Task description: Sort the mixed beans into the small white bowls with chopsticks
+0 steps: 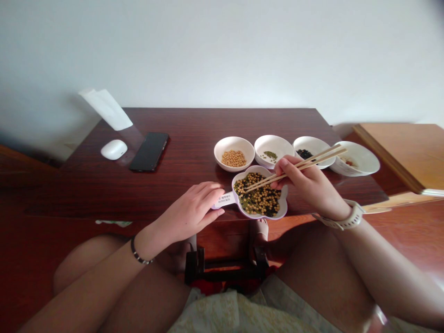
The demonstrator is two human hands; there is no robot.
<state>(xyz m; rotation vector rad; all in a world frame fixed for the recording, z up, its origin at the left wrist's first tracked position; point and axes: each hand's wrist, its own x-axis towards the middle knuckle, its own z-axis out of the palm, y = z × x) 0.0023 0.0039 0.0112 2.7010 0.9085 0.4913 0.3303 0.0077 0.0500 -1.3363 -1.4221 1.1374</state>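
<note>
R hand point(310, 189) grips chopsticks point(314, 160) in a narrow pinch, tips down in mixed beans point(257, 194) in lobed dish point(257, 216); any bean held? Can't tell. L hand point(189, 211) steadies dish handle point(224, 200) well, bowls point(234, 141) just beyond.

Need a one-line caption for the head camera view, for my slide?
Right hand holds wooden chopsticks over a white lobed dish of mixed beans; left hand steadies its handle.
</note>
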